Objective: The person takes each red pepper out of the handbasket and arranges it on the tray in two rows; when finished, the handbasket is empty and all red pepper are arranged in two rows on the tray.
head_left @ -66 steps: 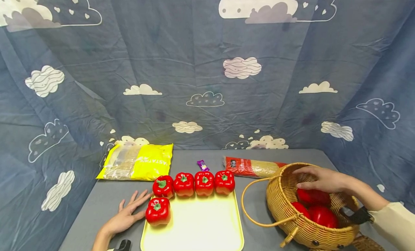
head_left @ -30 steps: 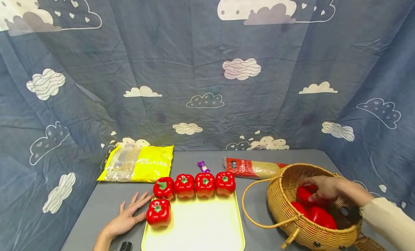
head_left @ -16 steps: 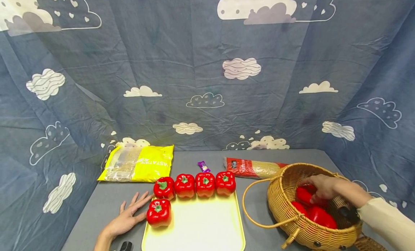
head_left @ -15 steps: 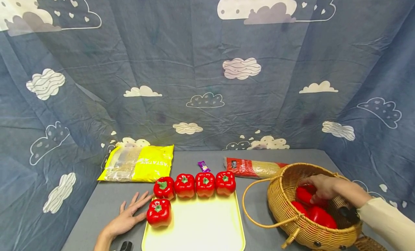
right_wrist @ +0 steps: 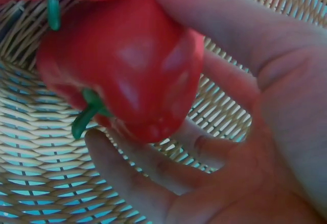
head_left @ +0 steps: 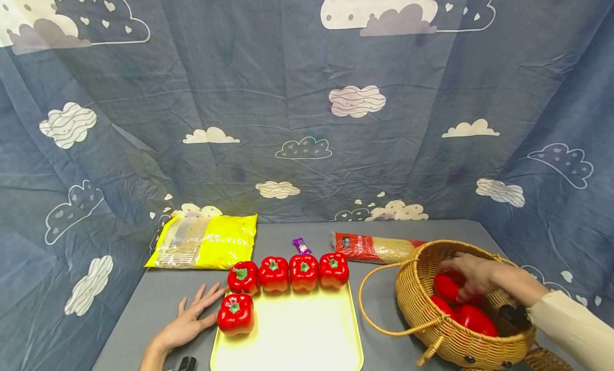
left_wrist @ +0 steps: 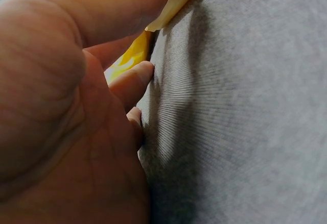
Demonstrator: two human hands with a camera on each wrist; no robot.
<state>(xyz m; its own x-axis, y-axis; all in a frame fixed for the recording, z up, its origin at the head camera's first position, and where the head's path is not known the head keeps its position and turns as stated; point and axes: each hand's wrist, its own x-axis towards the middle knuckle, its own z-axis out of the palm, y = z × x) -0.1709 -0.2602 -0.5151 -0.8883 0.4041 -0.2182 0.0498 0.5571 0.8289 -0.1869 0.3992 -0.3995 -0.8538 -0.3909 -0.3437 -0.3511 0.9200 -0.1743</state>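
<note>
Inside the wicker basket at the right, my right hand grips a red bell pepper. In the right wrist view the thumb lies on one side of it and the fingers curl round the other, near its green stem. More red peppers lie below in the basket. My left hand rests on the grey table with its fingers spread, beside the left edge of a pale yellow tray. Its fingertips are close to a red pepper on the tray's left side; contact is unclear.
Behind that pepper, a row of several red peppers lines the tray's far edge. Farther back are a yellow pasta bag, a small purple wrapped sweet and a red noodle packet. The basket's handle leans toward the tray.
My right hand has gone lower into the basket and closed round a pepper, which has since shifted slightly left. The left hand and the peppers on the tray have stayed put.
</note>
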